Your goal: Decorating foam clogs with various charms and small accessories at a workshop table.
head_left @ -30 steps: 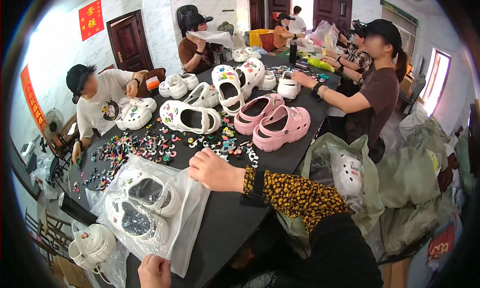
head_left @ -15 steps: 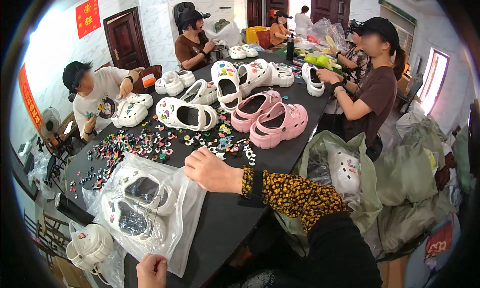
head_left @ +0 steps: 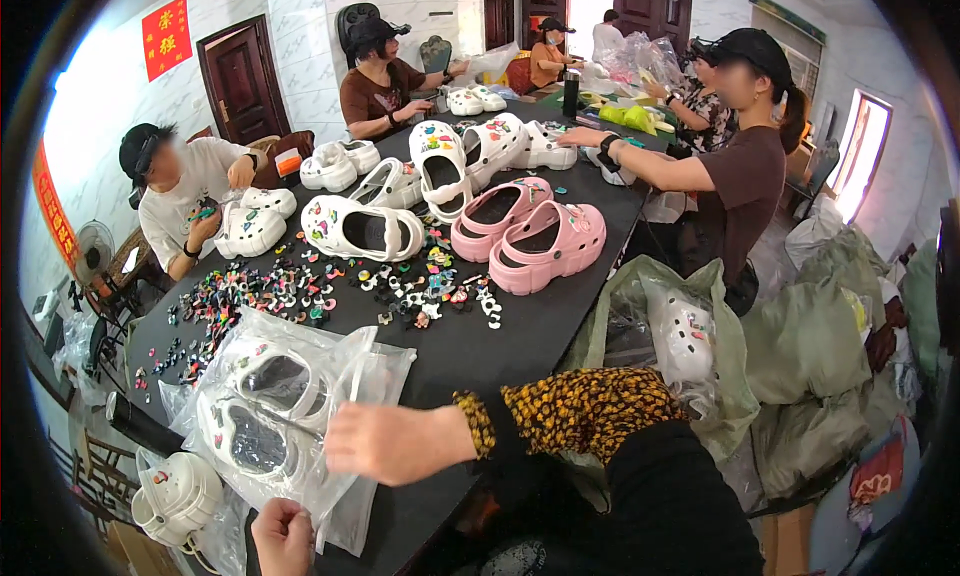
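A clear plastic bag [head_left: 352,516] lies on the near left of the black table, with a pair of white clogs [head_left: 255,438] inside, side by side. At the bag's lower edge my left hand [head_left: 283,536] is closed, thumb and fingers pinched on the plastic. My right hand [head_left: 395,444] is over the bag's right side, back of the hand up. Motion smears its fingers, so whether they grip the plastic cannot be made out. Beyond the bag lie many small colourful shoe charms [head_left: 250,286]. A pair of pink clogs [head_left: 548,246] stands behind my right hand.
Several white clogs [head_left: 360,226] with charms stand mid-table [head_left: 470,371]. An open green sack [head_left: 735,376] holds bagged clogs at the right. A dark bottle [head_left: 140,421] and another bagged white clog [head_left: 178,498] are at the left edge. Co-workers [head_left: 740,156] sit around the table.
My right hand has left the bag's top right corner and come down toward me along its right side. My left hand has shifted slightly left and up. The co-worker at right now reaches across the table.
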A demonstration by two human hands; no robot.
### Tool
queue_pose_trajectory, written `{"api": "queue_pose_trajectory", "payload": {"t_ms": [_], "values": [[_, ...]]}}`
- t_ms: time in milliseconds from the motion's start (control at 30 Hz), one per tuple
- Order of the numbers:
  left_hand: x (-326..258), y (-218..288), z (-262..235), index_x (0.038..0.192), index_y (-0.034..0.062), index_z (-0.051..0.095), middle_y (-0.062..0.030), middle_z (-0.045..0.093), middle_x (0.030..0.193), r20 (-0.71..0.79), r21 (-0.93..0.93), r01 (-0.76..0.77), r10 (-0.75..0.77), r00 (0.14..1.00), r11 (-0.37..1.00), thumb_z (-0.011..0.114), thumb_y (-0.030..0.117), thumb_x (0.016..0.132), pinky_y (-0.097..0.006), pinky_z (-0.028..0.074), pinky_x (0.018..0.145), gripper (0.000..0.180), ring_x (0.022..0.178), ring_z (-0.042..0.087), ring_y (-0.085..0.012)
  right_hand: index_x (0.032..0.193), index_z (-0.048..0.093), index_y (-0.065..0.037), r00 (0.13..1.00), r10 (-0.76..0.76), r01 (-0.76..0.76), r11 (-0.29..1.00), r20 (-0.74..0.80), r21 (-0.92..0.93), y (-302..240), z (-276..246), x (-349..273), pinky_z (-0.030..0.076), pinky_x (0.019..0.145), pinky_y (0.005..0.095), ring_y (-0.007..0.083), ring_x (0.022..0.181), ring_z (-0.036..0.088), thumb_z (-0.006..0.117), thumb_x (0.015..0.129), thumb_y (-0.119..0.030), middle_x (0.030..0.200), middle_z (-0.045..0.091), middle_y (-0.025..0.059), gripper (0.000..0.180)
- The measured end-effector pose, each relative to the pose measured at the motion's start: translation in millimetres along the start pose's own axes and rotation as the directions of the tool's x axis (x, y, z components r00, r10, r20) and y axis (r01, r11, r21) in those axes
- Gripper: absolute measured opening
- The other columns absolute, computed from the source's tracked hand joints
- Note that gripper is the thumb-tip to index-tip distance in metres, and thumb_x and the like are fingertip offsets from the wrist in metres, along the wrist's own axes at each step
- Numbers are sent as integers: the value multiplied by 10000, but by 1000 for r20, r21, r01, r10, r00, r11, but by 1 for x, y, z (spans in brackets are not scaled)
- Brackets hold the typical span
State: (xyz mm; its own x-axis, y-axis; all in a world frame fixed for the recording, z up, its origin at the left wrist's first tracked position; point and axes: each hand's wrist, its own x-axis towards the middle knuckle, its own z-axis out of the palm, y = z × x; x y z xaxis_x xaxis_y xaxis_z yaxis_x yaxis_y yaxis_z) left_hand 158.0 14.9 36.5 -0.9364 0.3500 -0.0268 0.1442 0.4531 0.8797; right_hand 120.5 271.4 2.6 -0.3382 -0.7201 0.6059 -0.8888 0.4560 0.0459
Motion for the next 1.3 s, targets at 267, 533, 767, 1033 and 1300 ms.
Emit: {"api": "queue_pose_trajectory", "payload": {"t_ms": [267, 533, 767, 1033, 1300], "values": [[1, -19, -3, 998, 9, 588, 22, 508, 626, -182, -52, -150, 138, 973, 987, 530, 112, 946, -203, 354, 479, 129, 516, 432, -56, 924, 585, -18, 995, 4, 1, 999, -104, 48, -17, 35, 10, 429, 855, 355, 247, 936, 568, 608, 771, -177, 900, 591, 85, 221], [5, -20, -21, 861, 16, 523, -10, 508, 646, -425, -96, -176, 120, 897, 980, 492, 72, 932, -217, 393, 471, 96, 520, 488, -79, 787, 582, -104, 853, 22, -57, 997, 521, 52, -7, 28, -8, 387, 807, 343, 218, 795, 594, 607, 847, -235, 790, 600, 45, 146], [16, -17, -15, 904, 16, 540, -13, 548, 695, -386, -230, -249, 146, 911, 941, 502, 44, 942, -215, 433, 524, 61, 577, 519, -75, 833, 600, -58, 890, 67, -150, 977, 452, 151, 0, 15, 4, 418, 799, 378, 266, 857, 621, 579, 812, -122, 822, 641, 93, 71], [8, -14, -16, 924, 16, 538, -6, 565, 738, -387, -269, -235, 119, 914, 934, 509, 52, 947, -205, 449, 534, 52, 613, 538, -58, 986, 583, 23, 973, 219, -231, 929, 75, 288, 4, 26, 47, 456, 886, 424, 353, 975, 596, 611, 843, -113, 976, 623, 198, 199], [5, -21, -1, 916, 0, 559, -8, 575, 724, -312, -52, -325, 294, 903, 944, 546, 20, 908, -208, 447, 530, 25, 622, 553, -56, 1083, 540, 42, 962, 255, -262, 962, -93, -72, 29, 65, 66, 468, 776, 450, 354, 836, 594, 650, 832, -297, 867, 592, 172, 436]]}}
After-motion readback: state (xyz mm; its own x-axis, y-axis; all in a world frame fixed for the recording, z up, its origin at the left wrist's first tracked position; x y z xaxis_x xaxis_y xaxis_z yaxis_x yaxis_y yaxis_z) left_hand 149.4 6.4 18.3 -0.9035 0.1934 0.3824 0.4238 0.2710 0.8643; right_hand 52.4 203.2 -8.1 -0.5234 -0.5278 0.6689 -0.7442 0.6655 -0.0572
